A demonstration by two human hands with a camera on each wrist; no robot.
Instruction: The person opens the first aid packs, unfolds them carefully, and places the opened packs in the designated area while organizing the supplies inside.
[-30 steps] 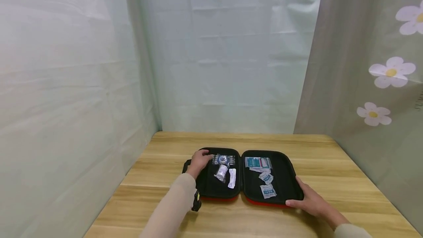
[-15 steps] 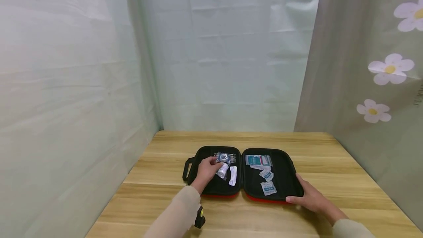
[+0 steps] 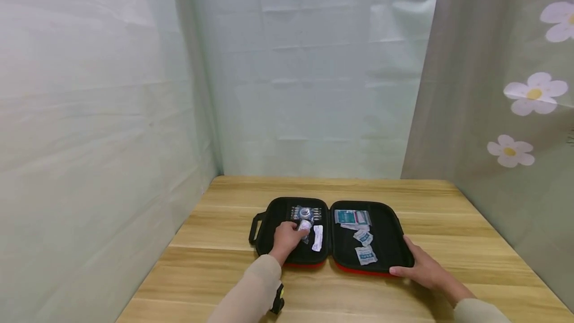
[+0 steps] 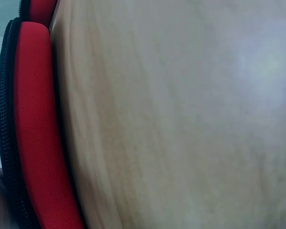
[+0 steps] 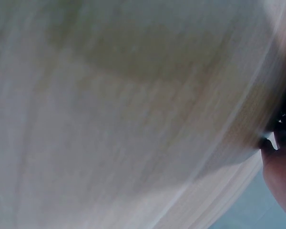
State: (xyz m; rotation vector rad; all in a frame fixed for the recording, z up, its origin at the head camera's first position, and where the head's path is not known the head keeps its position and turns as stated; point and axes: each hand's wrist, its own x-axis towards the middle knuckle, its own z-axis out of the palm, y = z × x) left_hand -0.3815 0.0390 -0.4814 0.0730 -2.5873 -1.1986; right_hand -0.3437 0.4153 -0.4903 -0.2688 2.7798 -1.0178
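A first-aid case (image 3: 386, 243), black inside and red outside, lies unfolded flat on the table. My left hand (image 3: 287, 239) reaches into its left half and pinches a white wrapped bandage roll (image 3: 305, 225) between thumb and fingers. Beside the roll are a white paper-wrapped strip (image 3: 317, 238) and a clear pack of small vials with a round roll (image 3: 306, 213). With thumb and fingers around the front right corner, my right hand (image 3: 423, 268) holds the case. In the left wrist view only the red side (image 4: 38, 114) and slivers of fingers show; the right wrist view catches part of the hand (image 5: 281, 171).
In the case's right half lie teal-and-white packets (image 3: 352, 217) and small sachets (image 3: 366, 255). A black carry handle (image 3: 254, 227) sticks out at the left. The wooden table (image 3: 215, 273) meets pale curtains (image 3: 309, 74) behind and at both sides.
My left hand has moved from the case's left rim right and nearer to me, onto the bandage roll, and now pinches it. The right hand stays on the corner.
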